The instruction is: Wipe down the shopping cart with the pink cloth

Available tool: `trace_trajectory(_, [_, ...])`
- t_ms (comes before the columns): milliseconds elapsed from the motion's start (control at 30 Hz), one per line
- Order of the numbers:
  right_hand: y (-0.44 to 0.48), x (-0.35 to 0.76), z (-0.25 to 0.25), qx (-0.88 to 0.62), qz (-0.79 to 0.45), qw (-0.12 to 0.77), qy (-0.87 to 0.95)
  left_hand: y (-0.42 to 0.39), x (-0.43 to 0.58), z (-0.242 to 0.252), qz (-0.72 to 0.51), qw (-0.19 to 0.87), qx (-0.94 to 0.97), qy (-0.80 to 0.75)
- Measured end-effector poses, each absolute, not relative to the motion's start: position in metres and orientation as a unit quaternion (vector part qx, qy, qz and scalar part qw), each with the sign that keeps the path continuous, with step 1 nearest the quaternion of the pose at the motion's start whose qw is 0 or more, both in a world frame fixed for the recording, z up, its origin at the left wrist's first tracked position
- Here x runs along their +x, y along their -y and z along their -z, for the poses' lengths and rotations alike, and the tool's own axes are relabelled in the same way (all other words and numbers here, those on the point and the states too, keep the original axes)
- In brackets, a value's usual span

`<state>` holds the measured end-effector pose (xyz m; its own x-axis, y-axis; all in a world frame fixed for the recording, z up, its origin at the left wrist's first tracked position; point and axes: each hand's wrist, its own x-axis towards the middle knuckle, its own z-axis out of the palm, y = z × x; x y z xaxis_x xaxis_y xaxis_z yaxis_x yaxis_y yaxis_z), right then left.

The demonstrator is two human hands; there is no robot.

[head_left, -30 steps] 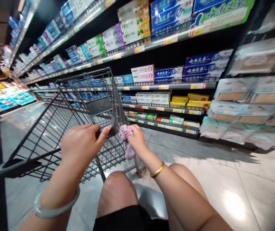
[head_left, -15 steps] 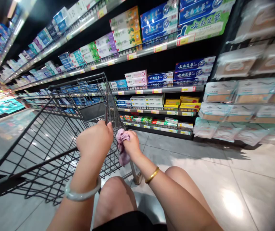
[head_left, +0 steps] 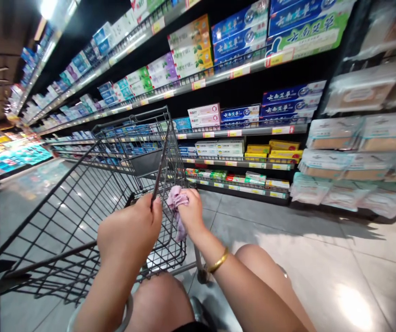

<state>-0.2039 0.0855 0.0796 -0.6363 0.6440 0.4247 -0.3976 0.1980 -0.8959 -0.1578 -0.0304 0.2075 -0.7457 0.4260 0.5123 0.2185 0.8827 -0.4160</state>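
Cloth (head_left: 177,204), pink, bunching at cart (head_left: 63,216) rear right corner, right hand (head_left: 191,214) fingers clamping on it; left hand (head_left: 129,233) curling closed over rear rim. Possibly risking: loose tail snagging in mesh, cart rolling off.

The cart handle (head_left: 129,200) is mostly hidden beneath the left hand (head_left: 130,237), whose fingertips are curled out of sight. Part of the pink cloth (head_left: 176,199) is covered by the grip of the right hand (head_left: 191,213). The cart (head_left: 80,198) is cut off at the left edge. The wrapped packs (head_left: 353,133) at the right are blurred, and print on the far boxes (head_left: 63,94) cannot be read.
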Motion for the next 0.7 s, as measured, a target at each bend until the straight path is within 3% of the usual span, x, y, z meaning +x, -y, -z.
trace_trajectory(167, [-0.076,-0.193,-0.105,0.036,-0.574,0.51,0.64,0.048,-0.16,-0.207,-0.174,0.323,-0.212,0.906])
trace_trajectory(333, [-0.077,-0.204,-0.085,-0.042,-0.599,0.453,0.659,0.06,-0.157,-0.206,-0.166,0.328,-0.217,0.904])
trace_trajectory(567, [-0.065,-0.178,-0.128,0.087,-0.606,0.525,0.591,0.074,-0.159,-0.208,-0.172,0.324,-0.257,0.894])
trace_trajectory(700, [-0.069,-0.2,-0.101,0.003,-0.612,0.491,0.62,0.096,-0.16,-0.207,-0.169,0.334,-0.264,0.889])
